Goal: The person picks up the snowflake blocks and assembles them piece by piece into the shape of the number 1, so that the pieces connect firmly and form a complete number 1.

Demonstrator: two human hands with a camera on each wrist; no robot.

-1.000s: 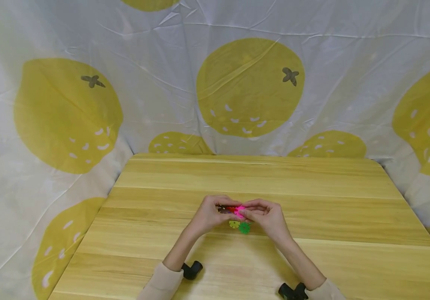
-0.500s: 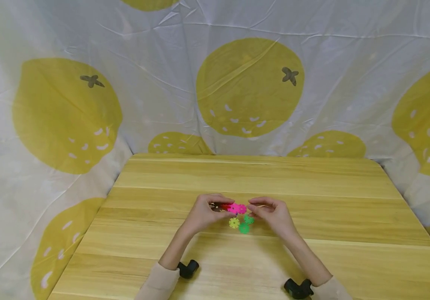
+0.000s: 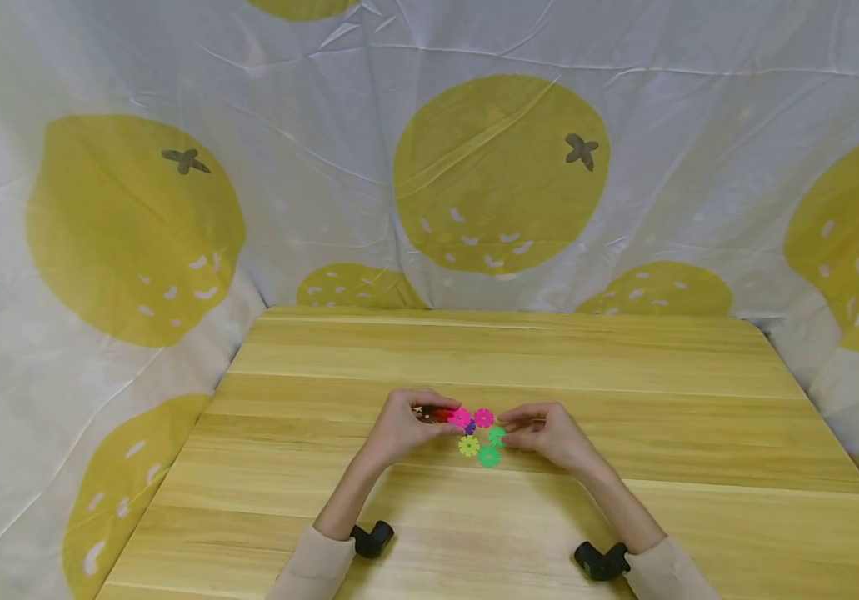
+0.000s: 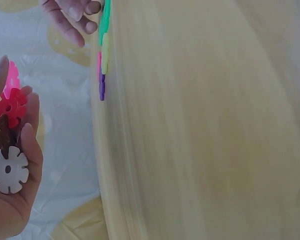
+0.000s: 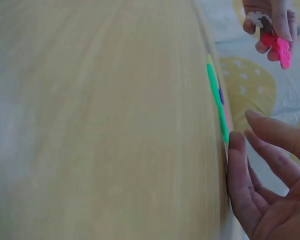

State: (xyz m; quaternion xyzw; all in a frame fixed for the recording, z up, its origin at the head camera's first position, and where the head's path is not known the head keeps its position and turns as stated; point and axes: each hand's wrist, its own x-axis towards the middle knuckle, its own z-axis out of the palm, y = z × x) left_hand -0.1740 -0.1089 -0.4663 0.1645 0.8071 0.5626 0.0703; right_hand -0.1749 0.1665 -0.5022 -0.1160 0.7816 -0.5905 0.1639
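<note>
Shifted left — left hand [image 3: 399, 427] pinches joined discs [image 4: 9, 111].
Right hand [image 3: 551, 435], spread, just beside green disc [image 3: 496, 436] — joining seems underway; next calls for a pinch.

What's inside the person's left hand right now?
The left hand holds a white disc, a brown disc, a red disc and a pink disc. Parts of them are covered; anything tucked behind cannot be seen.

I count: left hand [image 3: 402, 429], right hand [image 3: 549, 436], one each; visible in the left, one held pink disc [image 3: 461, 417], one red disc [image 4: 16, 106], one brown disc [image 4: 4, 132], one white disc [image 4: 18, 172]; on one table [image 3: 624, 375], two green discs [image 3: 488, 456] [image 3: 497, 437], one yellow disc [image 3: 469, 446], one purple disc [image 3: 470, 427], one loose pink disc [image 3: 484, 417]; two black wrist fittings [image 3: 373, 540] [image 3: 601, 562].
</note>
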